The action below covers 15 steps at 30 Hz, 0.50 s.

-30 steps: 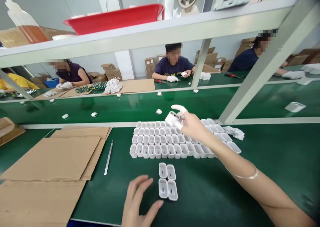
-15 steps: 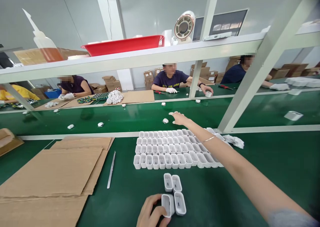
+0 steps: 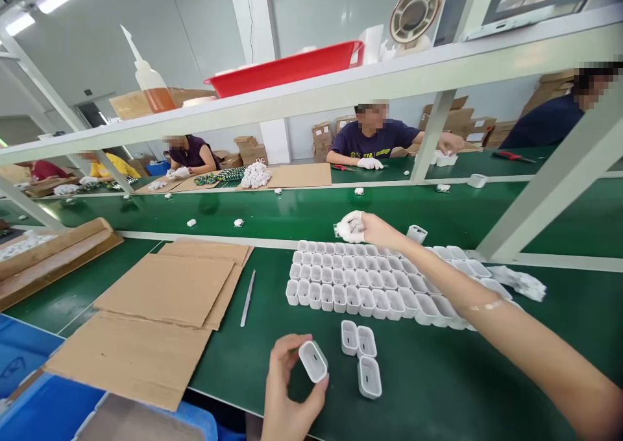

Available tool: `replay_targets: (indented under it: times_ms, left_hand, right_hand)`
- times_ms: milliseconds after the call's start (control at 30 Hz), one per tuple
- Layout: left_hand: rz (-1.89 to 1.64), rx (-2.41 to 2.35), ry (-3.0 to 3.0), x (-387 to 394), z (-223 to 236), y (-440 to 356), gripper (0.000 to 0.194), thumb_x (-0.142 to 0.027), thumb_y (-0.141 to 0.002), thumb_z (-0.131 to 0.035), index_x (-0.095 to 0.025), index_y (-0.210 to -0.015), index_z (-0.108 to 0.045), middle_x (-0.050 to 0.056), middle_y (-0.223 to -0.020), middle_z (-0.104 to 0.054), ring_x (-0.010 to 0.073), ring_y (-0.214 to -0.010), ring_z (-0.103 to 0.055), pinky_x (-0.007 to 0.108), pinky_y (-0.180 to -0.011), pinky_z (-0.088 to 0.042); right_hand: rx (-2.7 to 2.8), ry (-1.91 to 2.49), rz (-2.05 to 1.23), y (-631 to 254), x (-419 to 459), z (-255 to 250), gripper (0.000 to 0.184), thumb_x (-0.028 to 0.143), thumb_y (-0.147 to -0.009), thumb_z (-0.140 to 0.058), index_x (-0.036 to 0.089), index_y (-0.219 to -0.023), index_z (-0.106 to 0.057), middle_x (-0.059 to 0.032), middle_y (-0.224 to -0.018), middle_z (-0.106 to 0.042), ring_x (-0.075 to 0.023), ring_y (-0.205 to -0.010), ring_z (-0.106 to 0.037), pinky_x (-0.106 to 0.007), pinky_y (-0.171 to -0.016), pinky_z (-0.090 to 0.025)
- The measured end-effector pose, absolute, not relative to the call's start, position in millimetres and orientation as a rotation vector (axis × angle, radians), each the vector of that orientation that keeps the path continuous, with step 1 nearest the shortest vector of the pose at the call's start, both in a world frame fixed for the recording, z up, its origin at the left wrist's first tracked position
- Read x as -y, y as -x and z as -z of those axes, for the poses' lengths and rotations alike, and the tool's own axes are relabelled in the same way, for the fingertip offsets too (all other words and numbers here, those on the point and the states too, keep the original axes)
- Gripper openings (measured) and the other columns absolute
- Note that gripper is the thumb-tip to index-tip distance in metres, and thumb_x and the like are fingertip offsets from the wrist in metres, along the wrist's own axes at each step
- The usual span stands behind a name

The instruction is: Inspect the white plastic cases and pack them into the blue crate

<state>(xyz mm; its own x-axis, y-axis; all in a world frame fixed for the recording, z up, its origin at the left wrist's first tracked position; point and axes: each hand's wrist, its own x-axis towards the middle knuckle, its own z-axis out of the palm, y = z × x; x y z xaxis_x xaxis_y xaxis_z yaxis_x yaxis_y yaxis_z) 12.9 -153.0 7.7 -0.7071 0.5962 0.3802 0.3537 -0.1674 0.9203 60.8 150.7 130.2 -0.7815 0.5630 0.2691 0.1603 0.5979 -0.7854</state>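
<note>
My left hand (image 3: 292, 389) grips a small white plastic housing (image 3: 313, 362) between thumb and fingers, tilted with its open top towards me. A dark slot shows in its floor. Three similar housings (image 3: 370, 377) stand just right of it on the green table. Farther off, my right hand (image 3: 360, 226), with white covers on its fingertips, is closed over the green belt. A small white part with a thin board edge (image 3: 337, 229) sticks out from its fingertips; the fingers hide most of it. Rows of white housings (image 3: 350, 279) stand under my right forearm.
Tweezers (image 3: 248, 298) and cardboard sheets (image 3: 180, 285) lie to the left, above blue bins (image 3: 53, 408). On the belt (image 3: 292, 214) sit small white parts (image 3: 238, 222) and a white housing (image 3: 417, 234). A shelf post (image 3: 530, 188) rises at right. Several co-workers sit opposite.
My left hand took hold of one of the four near housings and lifted it leftwards. My right hand let go of a housing at the belt and closed on a small white part there.
</note>
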Motion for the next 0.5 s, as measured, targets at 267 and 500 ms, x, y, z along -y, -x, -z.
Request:
replay_targets:
  times_ms: [267, 500]
  left_hand:
    - [-1.993, -2.060, -1.288, 145, -69, -21, 0.031, -0.020, -0.082, -0.069, -0.026, -0.112, -0.061, 0.009, -0.118, -0.060, 0.0248, -0.114, -0.057, 0.038, -0.092, -0.050]
    - [-2.043, -1.523, -0.732, 145, -69, -27, 0.043, -0.053, -0.083, -0.064, -0.014, -0.100, -0.070, 0.013, -0.096, -0.067, 0.0210, -0.077, -0.064, 0.026, -0.060, -0.052]
  right_hand:
    - [2.592, -0.080, -1.032, -145, -52, -141, 0.031, 0.023, -0.089, -0.064, 0.024, -0.120, -0.062, -0.0032, -0.097, -0.067, -0.0145, -0.081, -0.061, -0.028, -0.075, -0.052]
    - [2.423, -0.263, -1.120, -156, -39, -137, 0.044, 0.024, -0.088, -0.067, 0.028, -0.130, -0.056, -0.0033, -0.099, -0.064, -0.0120, -0.078, -0.060, -0.024, -0.071, -0.052]
